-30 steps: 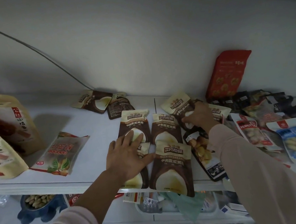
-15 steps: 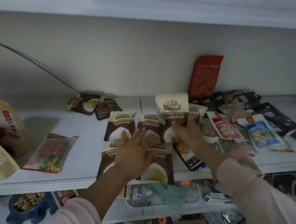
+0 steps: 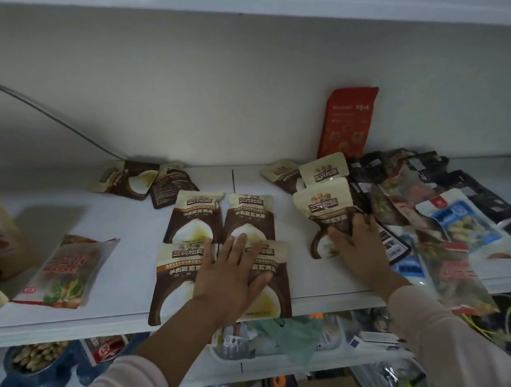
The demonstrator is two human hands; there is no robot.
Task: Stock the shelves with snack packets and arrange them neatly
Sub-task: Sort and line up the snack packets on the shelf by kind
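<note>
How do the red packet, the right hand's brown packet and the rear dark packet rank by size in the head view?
1. brown packet and red packet: look alike; red stands farther back, so unsure.
2. dark packet: smallest.

Dim, soft, grainy view; wide-angle bending and blur toward edges.

Both arms extended forward. Left hand (image 3: 231,276): palm down, fingers straight and splayed, forearm bare below a pale sleeve. Right hand (image 3: 359,245): sleeve to the wrist, thumb and fingers curled, pinching the lower part of a brown-and-cream packet (image 3: 324,205).
</note>
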